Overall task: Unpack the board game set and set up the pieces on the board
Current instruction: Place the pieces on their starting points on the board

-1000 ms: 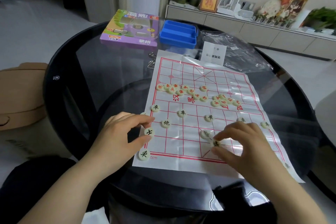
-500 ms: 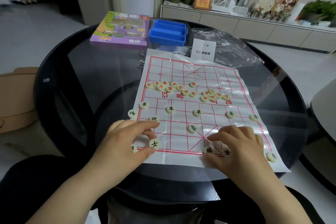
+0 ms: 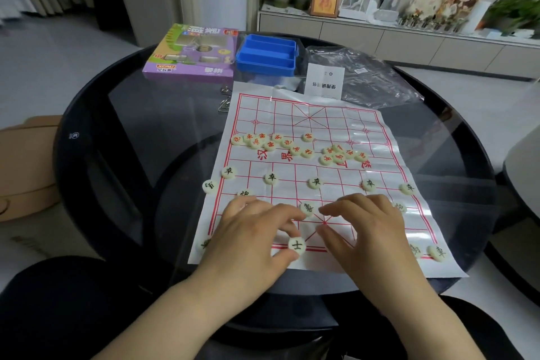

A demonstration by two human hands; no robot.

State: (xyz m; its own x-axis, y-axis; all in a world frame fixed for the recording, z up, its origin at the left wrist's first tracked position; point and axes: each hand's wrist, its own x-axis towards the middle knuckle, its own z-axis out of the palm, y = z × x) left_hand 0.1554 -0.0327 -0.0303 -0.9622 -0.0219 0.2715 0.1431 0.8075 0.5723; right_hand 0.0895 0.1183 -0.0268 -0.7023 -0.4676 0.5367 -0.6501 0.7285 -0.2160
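Head view
Board: white sheet (image 3: 365, 126) with a red grid, flat on the round glass table (image 3: 131, 140), its near edge close to the rim.
Pieces: cream discs; five black pawns (image 3: 271, 178) in one row, red pieces (image 3: 295, 149) clustered mid-board.
Left hand (image 3: 251, 237): pinches the 士 piece (image 3: 297, 245) on the nearest line.
Right hand (image 3: 368, 231): fingers arched, tips on the board; grip cannot be told.
Edges: one stray piece (image 3: 209, 186) lies just off the sheet's left edge.
Room: wide glass on the left.

Worktop (image 3: 140, 131): your round dark glass one.
Far side: purple box (image 3: 190, 64), blue tray (image 3: 266, 63) just beside it, crinkly clear bag (image 3: 371, 82) on the right.
Middle: board sheet (image 3: 377, 137) lying flat, paper slip (image 3: 324, 82) at its far edge, metal clips (image 3: 225, 99) by the corner.
Stray: one black-marked piece (image 3: 209, 186) just off the sheet's left edge.
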